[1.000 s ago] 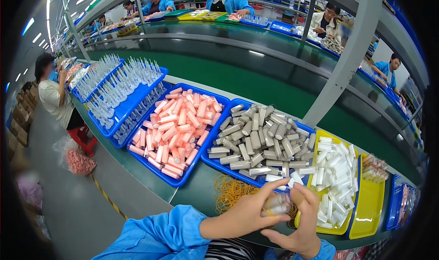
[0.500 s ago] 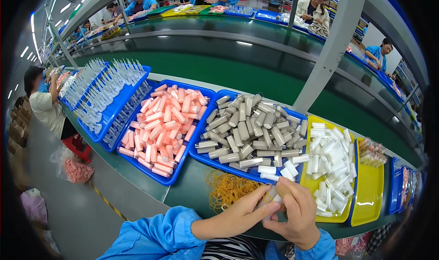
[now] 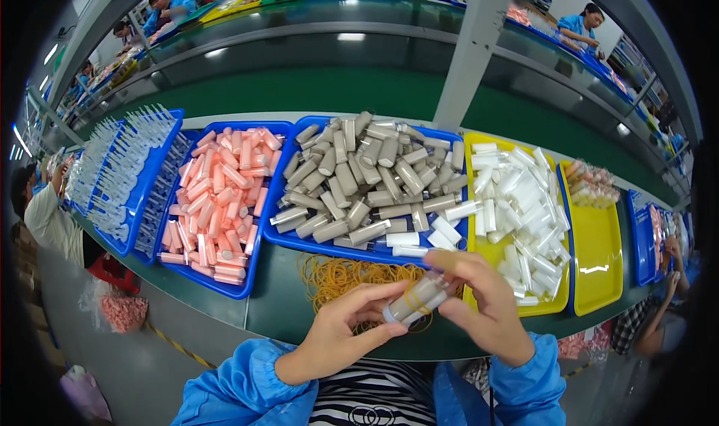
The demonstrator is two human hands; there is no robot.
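Between my hands is a small bundle of grey and white bottles [image 3: 414, 300] with clear ends, tilted up to the right, a yellow rubber band around its middle. My left hand [image 3: 337, 332] grips its lower end between thumb and fingers. At the upper end, my right hand [image 3: 485, 306] curls its thumb and fingers around the bundle, slightly blurred. Just beyond my left hand lies a heap of yellow rubber bands [image 3: 341, 276] on the green table. A blue tray [image 3: 278, 237] beyond them holds grey bottles [image 3: 359, 171] and a few white ones.
Left of it stand a blue tray [image 3: 251, 276] of pink bottles and blue trays [image 3: 138, 209] of clear upright pieces. On the right are a yellow tray [image 3: 479, 272] of white bottles and another yellow tray [image 3: 599, 276] with wrapped pieces. A grey post [image 3: 468, 67] rises behind; co-workers sit across.
My hands have moved apart along the bundle, uncovering its banded middle and tilting it. The whole view has shifted, with the trays now lying further left.
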